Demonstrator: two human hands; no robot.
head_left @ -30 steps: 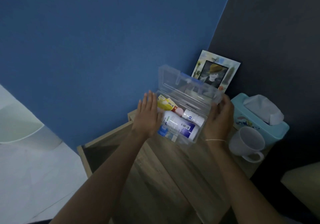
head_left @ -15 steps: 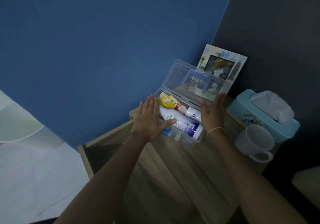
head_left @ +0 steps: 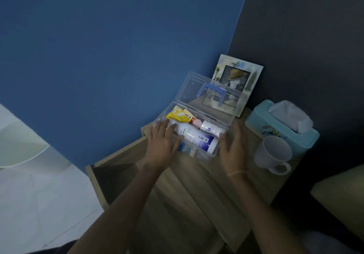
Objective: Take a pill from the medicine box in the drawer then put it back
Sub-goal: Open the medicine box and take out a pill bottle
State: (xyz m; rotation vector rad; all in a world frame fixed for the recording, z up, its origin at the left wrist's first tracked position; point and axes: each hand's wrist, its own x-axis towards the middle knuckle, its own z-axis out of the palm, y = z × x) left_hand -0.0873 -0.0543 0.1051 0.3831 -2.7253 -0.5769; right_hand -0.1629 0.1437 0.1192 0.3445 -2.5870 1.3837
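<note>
Medicine box [head_left: 204, 152] sat open on the wooden nightstand [head_left: 199, 192], lid tipped back, just left of the white mug [head_left: 272, 153]. Left hand [head_left: 162, 145] and right hand [head_left: 232, 149] lay flat, fingers spread, against its two ends, gripping nothing.

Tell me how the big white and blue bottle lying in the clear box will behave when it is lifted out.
The large white and blue plastic bottle lies on its side, so it would probably roll if set down loose. Its smooth, glossy label may be a little slippery. It fills much of the clear plastic medicine box, so it may snag the small white bottle beside it.
</note>
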